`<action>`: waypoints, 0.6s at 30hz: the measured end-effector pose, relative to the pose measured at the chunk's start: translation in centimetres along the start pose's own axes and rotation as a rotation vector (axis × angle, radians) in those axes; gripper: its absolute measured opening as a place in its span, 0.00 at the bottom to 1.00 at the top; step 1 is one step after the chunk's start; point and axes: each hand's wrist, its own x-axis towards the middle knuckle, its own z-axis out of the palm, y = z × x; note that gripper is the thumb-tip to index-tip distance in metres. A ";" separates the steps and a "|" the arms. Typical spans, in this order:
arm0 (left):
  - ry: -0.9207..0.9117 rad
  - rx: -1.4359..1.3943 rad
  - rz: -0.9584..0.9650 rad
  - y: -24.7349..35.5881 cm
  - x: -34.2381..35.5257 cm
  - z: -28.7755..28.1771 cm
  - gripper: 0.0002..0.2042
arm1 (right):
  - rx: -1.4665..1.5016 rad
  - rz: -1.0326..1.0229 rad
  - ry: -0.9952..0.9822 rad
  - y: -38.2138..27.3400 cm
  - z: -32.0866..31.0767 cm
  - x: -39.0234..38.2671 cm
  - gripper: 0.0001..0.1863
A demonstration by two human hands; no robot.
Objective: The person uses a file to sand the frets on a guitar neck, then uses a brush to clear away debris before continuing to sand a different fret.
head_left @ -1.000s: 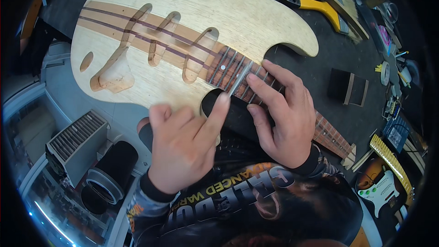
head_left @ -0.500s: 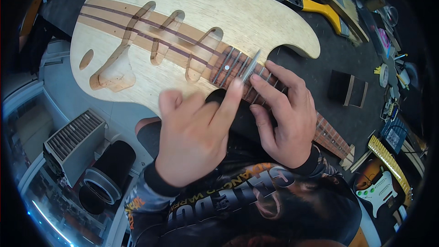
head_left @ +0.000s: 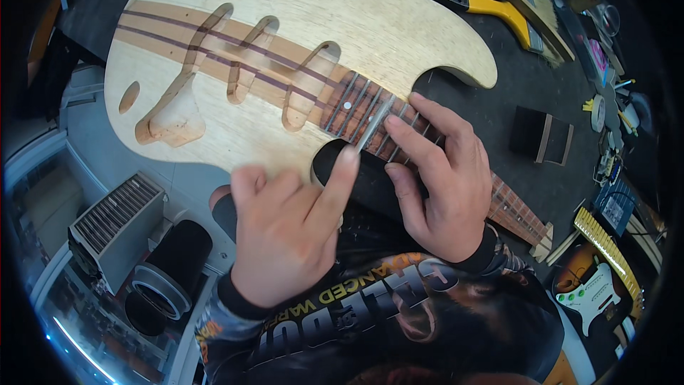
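Head view: we've got the L hand (head_left: 288, 232), fingers curled, index stretched out along a thin metal file (head_left: 375, 121); grip looks closed on the file's near end, but thumb + handle end are hidden, so we can't tell the exact hold. Slight blur on the L hand. File sticks out fwd-right of that grip, lying across the fretboard (head_left: 334, 115), roughly in line w/ the frets.

R hand (head_left: 449, 182) sits just right of the file, fingers spread, not pinching the file: index tip on the board right beside it, another fingertip at the board's far edge, thumb at the near edge.

Guitar body (head_left: 399, 43), pale wood, is fwd + left of the L grip, w/ routed cavities and a dark-striped centre band. Rest of the neck (head_left: 516, 210) runs out right of the R hand.

Bg: yellow-handled brush (head_left: 499, 8) fwd-right of both hands; dark box (head_left: 529, 132) right of the R hand; 2nd guitar (head_left: 595, 296) w/ pale pickguard far right, nearer us. Left of the L hand, lower down: slatted grey box (head_left: 121, 214) and black cylinder (head_left: 182, 246).
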 end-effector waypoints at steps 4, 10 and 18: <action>0.058 -0.010 0.050 -0.4 2.7 1.0 0.35 | -0.020 -0.009 0.025 0.4 -0.1 0.1 0.34; 0.004 0.043 0.007 0.3 -0.5 0.1 0.36 | -0.008 0.006 0.003 0.0 -0.4 -0.1 0.34; 0.006 0.058 -0.017 0.7 -1.3 0.6 0.35 | -0.018 0.016 0.001 0.2 -0.4 0.0 0.34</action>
